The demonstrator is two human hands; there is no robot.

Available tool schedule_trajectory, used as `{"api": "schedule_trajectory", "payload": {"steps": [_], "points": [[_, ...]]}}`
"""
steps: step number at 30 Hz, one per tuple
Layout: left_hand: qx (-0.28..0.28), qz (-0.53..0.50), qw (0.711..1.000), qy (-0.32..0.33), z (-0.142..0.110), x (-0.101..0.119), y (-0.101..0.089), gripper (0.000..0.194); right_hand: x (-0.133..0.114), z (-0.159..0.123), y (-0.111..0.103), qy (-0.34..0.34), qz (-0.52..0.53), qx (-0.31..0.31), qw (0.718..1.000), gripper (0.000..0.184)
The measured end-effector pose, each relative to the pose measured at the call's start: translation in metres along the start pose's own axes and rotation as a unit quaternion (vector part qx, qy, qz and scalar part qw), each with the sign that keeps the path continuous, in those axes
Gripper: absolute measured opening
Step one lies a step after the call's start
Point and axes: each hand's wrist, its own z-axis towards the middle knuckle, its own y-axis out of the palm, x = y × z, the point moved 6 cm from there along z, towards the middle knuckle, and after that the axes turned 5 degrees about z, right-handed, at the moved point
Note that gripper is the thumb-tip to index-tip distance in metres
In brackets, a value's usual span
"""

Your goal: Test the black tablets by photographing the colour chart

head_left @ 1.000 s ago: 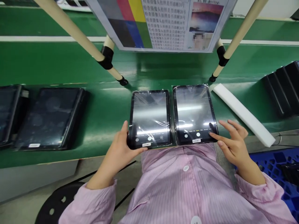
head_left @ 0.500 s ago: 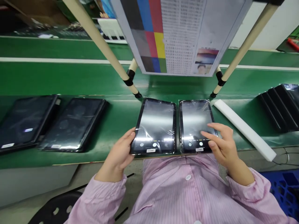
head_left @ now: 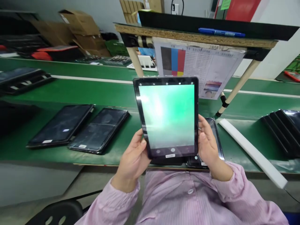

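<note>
Between my two hands a black-framed tablet [head_left: 168, 117] is held up off the bench, its lit screen showing a bright green and white picture with camera icons. My left hand [head_left: 133, 156] grips its lower left edge, thumb on the frame. My right hand [head_left: 207, 143] holds the right edge with the fingers behind it. Below and behind my right hand lies a second tablet [head_left: 217, 139], partly covered. Under the raised tablet's lower edge is another dark flat surface that I cannot fully make out.
Two dark tablets [head_left: 62, 125] [head_left: 99, 129] lie at the left on the green bench [head_left: 112, 93]. A white foam strip [head_left: 253, 153] and a stack of tablets [head_left: 281, 134] are at the right. Ahead stands a shelf frame with a hanging test chart [head_left: 185, 65] and a blue pen [head_left: 221, 32] on top.
The left-hand tablet has been lifted off the bench, and its screen now shows bright green. My right hand has left the other tablet and taken the raised one's right edge. The view has tilted up.
</note>
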Motion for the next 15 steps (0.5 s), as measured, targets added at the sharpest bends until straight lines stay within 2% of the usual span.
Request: {"api": "schedule_trajectory", "payload": {"steps": [3,5,7,9,11,13,15], "points": [[0.017,0.004,0.998,0.064,0.008,-0.005,0.005,0.04,0.001,0.013,0.001,0.044,0.093,0.051,0.993,0.059],[0.04,0.03,0.99,0.129,0.011,-0.007,0.005,0.039,0.004,0.019,0.002,0.08,0.129,0.067,0.986,0.06],[0.041,0.109,0.969,0.22,0.008,-0.003,0.009,0.054,0.008,0.02,0.002,0.107,0.164,0.071,0.978,0.057],[0.023,0.244,0.922,0.299,0.001,0.001,0.02,0.085,0.013,0.019,0.0,0.125,0.189,0.076,0.971,0.055],[0.012,0.39,0.858,0.334,-0.005,0.002,0.031,0.118,0.017,0.018,-0.004,0.128,0.198,0.088,0.968,0.054],[0.016,0.486,0.804,0.342,-0.009,0.002,0.038,0.135,0.017,0.018,-0.009,0.12,0.2,0.1,0.967,0.051],[0.019,0.531,0.772,0.35,-0.012,0.003,0.044,0.143,0.016,0.019,-0.012,0.114,0.209,0.102,0.966,0.048]]}}
